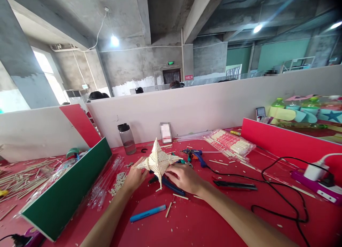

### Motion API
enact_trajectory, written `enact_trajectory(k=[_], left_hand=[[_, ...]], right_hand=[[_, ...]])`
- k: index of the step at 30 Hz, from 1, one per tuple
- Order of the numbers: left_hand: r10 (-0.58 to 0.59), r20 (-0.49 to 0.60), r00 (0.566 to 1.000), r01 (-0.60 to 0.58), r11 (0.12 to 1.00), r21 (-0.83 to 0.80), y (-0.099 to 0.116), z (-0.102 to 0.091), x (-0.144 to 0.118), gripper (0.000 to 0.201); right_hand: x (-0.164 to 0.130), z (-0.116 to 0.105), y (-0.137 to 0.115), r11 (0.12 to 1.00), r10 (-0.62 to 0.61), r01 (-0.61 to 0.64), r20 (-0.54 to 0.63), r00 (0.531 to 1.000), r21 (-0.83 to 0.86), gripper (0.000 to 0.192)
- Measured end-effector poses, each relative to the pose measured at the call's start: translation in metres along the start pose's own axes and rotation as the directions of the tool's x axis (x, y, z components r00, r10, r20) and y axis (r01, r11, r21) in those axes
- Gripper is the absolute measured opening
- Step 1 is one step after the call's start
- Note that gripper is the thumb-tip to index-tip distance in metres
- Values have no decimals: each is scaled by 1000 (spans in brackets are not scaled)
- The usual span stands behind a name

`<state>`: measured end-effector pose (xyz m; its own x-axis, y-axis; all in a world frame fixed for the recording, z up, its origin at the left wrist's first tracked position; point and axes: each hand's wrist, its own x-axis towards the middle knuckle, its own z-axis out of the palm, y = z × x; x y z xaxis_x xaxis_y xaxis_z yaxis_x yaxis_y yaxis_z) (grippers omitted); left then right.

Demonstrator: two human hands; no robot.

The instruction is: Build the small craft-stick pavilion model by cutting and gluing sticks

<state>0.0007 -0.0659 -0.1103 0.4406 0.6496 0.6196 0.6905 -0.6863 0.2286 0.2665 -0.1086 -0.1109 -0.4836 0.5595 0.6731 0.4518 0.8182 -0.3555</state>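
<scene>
A four-pointed star (157,161) built from pale wooden sticks is held up above the red table between both hands. My left hand (135,176) grips its left point, fingers closed behind it. On the lower right side, my right hand (185,176) has its fingers closed on the star, the fingertips partly hidden by it. Beneath the star lies a blue-handled tool (172,186), partly covered. A blue pen-like stick (148,213) and a short piece of wooden stick (168,209) rest on the table in front.
A blue glue gun (197,155) with a black cable lies behind my right hand, near a black utility knife (235,185). Bundled wooden sticks (232,143), a water bottle (127,139) and a phone (166,133) are further back. Green (69,190) and red (291,142) dividers flank the table; a purple power strip (317,186) is right.
</scene>
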Motion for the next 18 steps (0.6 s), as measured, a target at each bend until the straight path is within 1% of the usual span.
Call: enact_trajectory(k=[9,18], left_hand=[[15,48,999,-14,1000,-28,4,-4,2,23],[-6,28,1000,6,1000,-22,0,-3,-1,25]], right_hand=[[0,0,1,999,36,-35,21,999,-13,15],[0,1,2,999,38,-38,-2,999,-1,16]])
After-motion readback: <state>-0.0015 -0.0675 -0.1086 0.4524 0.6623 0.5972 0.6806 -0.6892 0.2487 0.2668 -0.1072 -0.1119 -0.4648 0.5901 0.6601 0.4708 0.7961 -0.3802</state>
